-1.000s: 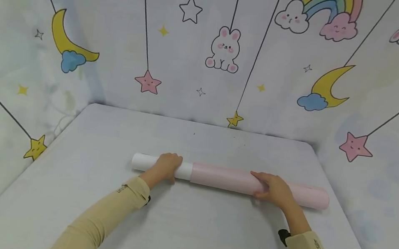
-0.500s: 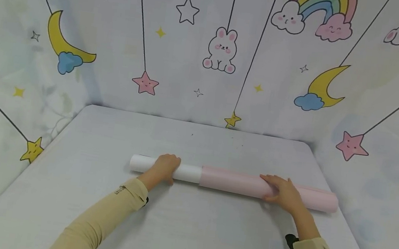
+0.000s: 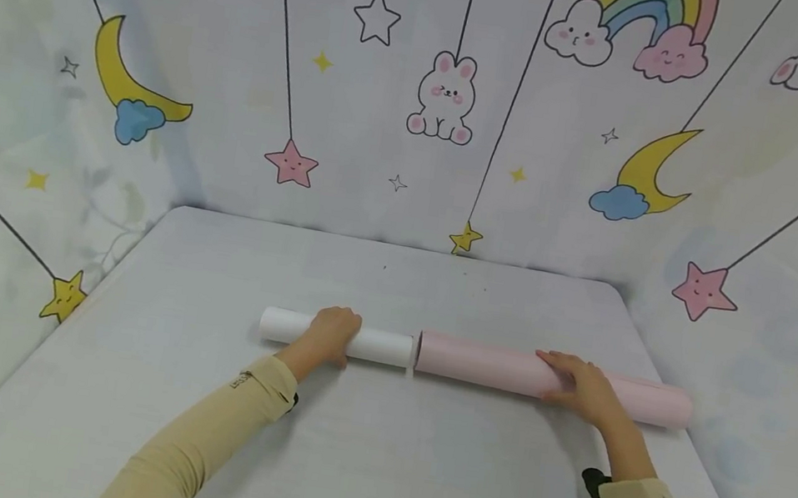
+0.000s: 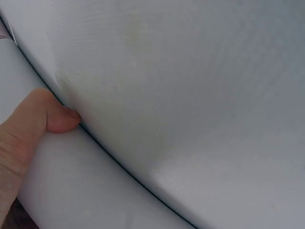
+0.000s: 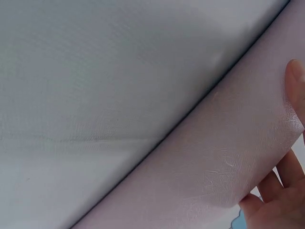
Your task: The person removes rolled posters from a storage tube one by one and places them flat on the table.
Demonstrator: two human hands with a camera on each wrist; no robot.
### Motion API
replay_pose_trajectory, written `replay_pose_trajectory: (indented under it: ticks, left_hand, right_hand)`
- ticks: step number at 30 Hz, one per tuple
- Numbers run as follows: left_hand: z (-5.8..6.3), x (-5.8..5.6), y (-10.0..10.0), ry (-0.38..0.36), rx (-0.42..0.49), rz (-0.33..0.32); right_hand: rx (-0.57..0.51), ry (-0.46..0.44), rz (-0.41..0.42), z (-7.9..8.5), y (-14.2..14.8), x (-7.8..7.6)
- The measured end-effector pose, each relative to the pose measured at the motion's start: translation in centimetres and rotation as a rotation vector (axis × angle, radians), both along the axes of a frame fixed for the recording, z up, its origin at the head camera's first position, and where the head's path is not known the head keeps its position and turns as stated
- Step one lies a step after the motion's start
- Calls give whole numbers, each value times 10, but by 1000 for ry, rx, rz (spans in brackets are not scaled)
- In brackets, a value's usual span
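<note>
A white roll point(image 3: 382, 347) and a wider pink roll point(image 3: 478, 363) lie end to end across the table, with a narrow gap between them. My left hand point(image 3: 332, 333) grips the white roll from above near its middle. In the left wrist view the thumb point(image 4: 62, 119) presses along the white roll's near side. Over on the pink roll, my right hand point(image 3: 583, 389) spans its top, thumb in front and fingers behind. The right wrist view shows the pink roll's creased, glossy surface point(image 5: 205, 152). A dark rim marks its open left end.
The white-covered table point(image 3: 372, 456) carries both rolls. Its right edge point(image 3: 705, 479) runs close by the pink roll's right end. Printed cloth walls with stars, moons and a rabbit point(image 3: 443, 97) rise behind and at both sides.
My right hand has slid the pink roll rightward off the white one, uncovering more white until a gap shows between them. My left hand has stayed nearly in place on the white roll.
</note>
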State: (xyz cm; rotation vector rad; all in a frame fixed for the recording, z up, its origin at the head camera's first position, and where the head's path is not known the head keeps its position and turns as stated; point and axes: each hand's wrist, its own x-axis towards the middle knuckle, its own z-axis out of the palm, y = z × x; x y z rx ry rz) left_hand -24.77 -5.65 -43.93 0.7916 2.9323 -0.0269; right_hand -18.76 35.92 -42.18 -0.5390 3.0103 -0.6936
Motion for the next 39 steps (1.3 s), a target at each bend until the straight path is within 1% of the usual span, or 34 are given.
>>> replay_pose_trajectory:
  ticks: [9, 14, 18, 25, 32, 39]
  left_hand:
    - [-1, -1, 2, 4, -24, 2]
    - [1, 0, 3, 11, -37, 0]
    - [1, 1, 3, 21, -30, -3]
    - [1, 3, 3, 32, -14, -7]
    - [-1, 3, 3, 37, -4, 8]
    - [-1, 4, 2, 37, -17, 14]
  right_hand:
    - [18, 14, -5, -4, 3, -7]
    - [43, 40, -10, -6, 0, -15]
    - [67, 64, -19, -5, -2, -21]
    - [115, 54, -86, -6, -3, -33]
    - [227, 92, -151, -9, -1, -50]
    - [321, 63, -227, -7, -5, -63]
